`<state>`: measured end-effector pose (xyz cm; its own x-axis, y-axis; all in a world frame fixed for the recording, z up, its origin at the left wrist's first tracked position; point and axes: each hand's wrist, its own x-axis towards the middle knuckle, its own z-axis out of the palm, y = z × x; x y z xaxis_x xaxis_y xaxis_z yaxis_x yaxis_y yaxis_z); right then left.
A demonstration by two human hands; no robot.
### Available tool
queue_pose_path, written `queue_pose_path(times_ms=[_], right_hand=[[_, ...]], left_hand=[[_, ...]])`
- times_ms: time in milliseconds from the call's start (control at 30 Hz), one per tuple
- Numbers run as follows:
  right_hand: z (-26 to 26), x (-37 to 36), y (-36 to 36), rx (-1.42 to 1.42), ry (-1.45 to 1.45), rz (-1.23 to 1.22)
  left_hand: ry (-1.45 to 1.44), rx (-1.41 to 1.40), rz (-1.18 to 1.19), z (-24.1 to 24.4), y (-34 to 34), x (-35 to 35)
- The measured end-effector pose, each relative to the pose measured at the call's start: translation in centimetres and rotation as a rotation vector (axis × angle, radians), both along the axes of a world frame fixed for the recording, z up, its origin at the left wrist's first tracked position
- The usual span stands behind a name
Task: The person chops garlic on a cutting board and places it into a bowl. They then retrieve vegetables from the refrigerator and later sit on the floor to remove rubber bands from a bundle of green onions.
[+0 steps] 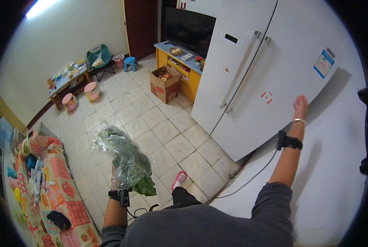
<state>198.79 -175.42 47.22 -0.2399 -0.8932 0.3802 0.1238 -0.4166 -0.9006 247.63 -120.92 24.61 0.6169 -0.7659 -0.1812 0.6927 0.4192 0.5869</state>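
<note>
My left hand (114, 182), mostly hidden behind the plastic, holds a clear plastic bag (125, 154) of leafy green vegetables. Some leaves (144, 186) stick out of the bag's near end. On the right, my right hand (300, 105) is raised by the outer edge of a white double-door refrigerator (282, 80). It shows nothing in its grasp; its finger pose is too small and blurred to tell, nor can I tell whether it touches the door. Both refrigerator doors are closed, with long vertical handles (241, 72) at the middle seam.
A cardboard box (164, 86) of produce sits on the tiled floor (153, 120) before a yellow TV cabinet (162, 57). Two pink-topped stools (92, 90) stand beside a low cluttered table (68, 77). A sofa with a patchwork cover (68, 188) lies left; a white wall (329, 173) is right.
</note>
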Motion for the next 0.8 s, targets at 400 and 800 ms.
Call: queue_pose_path(times_ms=[400, 800], right_hand=[[-4.2, 20.9, -28.6, 0.163, 0.460, -0.329], [-7.0, 27.6, -34.5, -0.047, 0.643, -0.737]], left_hand=[[-0.172, 0.020, -0.032, 3.5, -28.1, 14.1], [-0.226, 0.076, -0.496, 0.6, -52.2, 27.9]])
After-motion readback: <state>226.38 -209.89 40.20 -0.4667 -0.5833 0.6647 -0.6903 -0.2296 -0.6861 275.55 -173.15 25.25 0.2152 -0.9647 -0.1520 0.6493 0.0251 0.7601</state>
